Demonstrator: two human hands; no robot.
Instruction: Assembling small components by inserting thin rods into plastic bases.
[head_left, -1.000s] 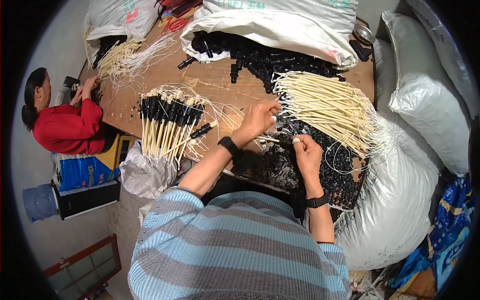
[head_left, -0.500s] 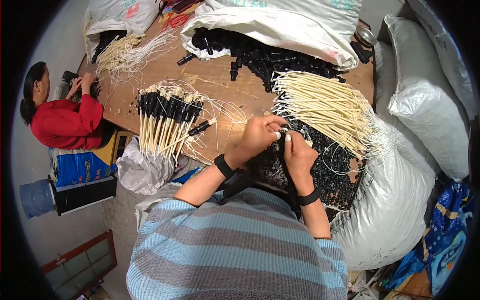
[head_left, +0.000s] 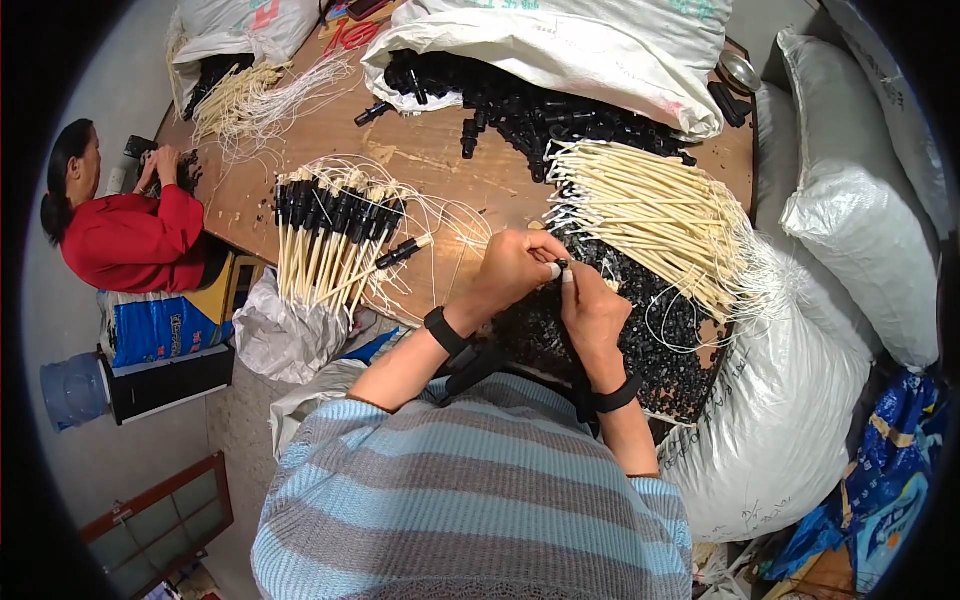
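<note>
Over the pile of small black parts [head_left: 664, 372], my left hand [head_left: 513, 268] and right hand [head_left: 597, 316] meet, both pinched closed at the fingertips on a small dark piece [head_left: 562, 265]. The grip covers most of it; its shape cannot be made out.

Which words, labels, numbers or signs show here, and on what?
I won't copy the wording, only place it:
Top-centre white sack: green print, partly cut off.
Upper-left white sack: red print, partly cut off.
Bulging white sack, right: dark marks, too small to read.
Blue bag, left: lettering, too small.
Blue packaging, lower right: pale print, too blurred.
Small black piece between left hand and right hand: no readable lettering.
</note>
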